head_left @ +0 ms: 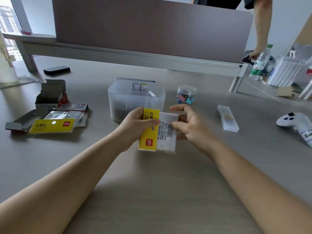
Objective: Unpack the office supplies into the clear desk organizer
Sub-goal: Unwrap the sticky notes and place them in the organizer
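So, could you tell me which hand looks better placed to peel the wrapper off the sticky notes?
Probably the right hand: it pinches the wrapper's loose flap, while the left hand grips the sticky-note pack.

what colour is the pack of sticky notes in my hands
Yellow with a red logo, on the sticky-note pack; head view.

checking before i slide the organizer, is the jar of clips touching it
Apart. The head view shows a bare strip of desk between the jar of clips and the right wall of the organizer.
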{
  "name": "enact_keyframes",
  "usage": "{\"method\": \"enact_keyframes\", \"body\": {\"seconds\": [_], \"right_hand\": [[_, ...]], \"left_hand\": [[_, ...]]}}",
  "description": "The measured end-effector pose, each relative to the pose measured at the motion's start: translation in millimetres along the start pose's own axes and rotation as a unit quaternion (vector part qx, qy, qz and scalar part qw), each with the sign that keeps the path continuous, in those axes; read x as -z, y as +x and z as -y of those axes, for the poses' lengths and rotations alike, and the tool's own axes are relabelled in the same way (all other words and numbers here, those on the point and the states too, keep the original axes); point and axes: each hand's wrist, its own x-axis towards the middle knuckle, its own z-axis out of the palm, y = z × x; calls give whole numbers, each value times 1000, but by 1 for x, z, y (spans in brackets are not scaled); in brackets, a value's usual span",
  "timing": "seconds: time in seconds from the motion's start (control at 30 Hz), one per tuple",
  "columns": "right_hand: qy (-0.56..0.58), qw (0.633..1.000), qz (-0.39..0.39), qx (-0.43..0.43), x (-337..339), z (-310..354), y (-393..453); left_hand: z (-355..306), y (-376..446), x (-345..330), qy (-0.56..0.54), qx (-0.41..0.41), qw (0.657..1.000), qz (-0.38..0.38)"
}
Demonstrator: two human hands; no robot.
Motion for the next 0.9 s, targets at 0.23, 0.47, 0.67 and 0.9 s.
{"method": "enact_keyframes", "body": {"seconds": [0.23, 0.47, 0.67, 0.9], "right_hand": [[-143, 986, -45, 70, 3, 0, 4], [-190, 974, -78, 94, 7, 2, 5], [-109, 992, -35, 48, 10, 0, 3], [-150, 986, -70, 27, 0, -8, 10]], "left_hand": [[2, 0, 3, 31, -11, 999, -4], [2, 2, 7, 31, -4, 999, -26], [3, 1, 6, 12, -20, 999, -48], [6, 1, 0, 26, -50, 996, -71]]}}
